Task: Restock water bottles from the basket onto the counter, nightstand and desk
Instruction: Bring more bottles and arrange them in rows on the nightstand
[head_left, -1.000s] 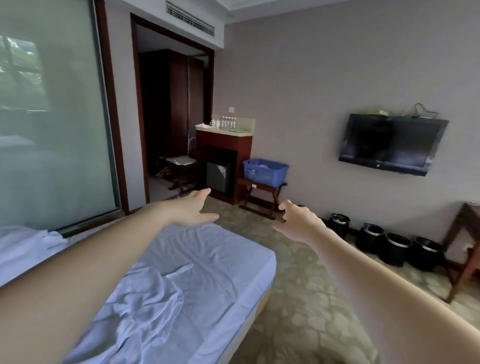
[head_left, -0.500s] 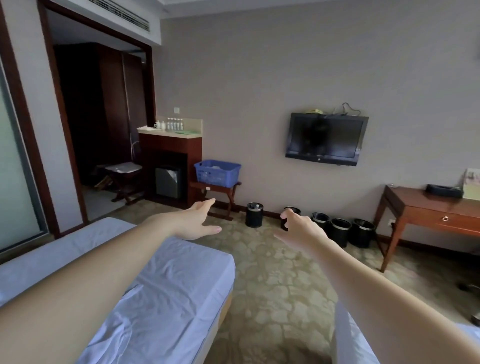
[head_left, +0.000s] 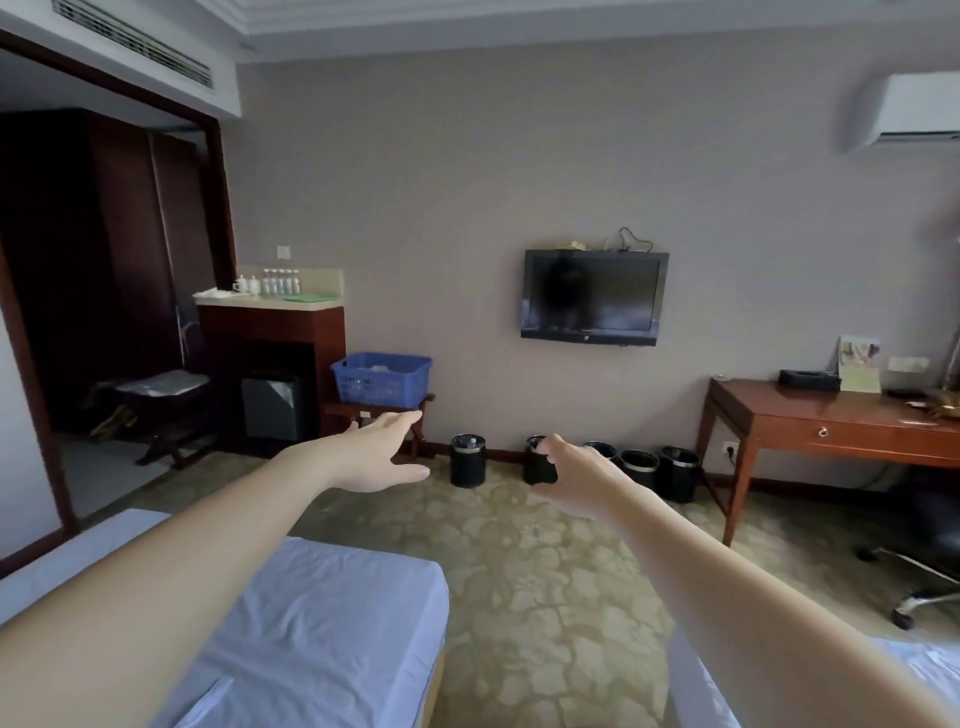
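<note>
water bottles (head_left: 281, 283) upright in a row on counter (head_left: 317, 304), left hand (head_left: 375, 458) and right hand (head_left: 575, 480) empty, fingers relaxed

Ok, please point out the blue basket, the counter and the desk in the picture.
blue basket (head_left: 379, 387), head view, on its front wall.
counter (head_left: 260, 303), head view, on the front edge of its pale top.
desk (head_left: 810, 404), head view, on the bare wooden top.

No text can be read. The blue basket (head_left: 396, 387) carries dark lettering on its front wall, too blurred to make out. The small mark below the television (head_left: 592, 299) screen and the print on the upright card (head_left: 860, 364) on the tabletop (head_left: 810, 410) are also illegible.
</note>
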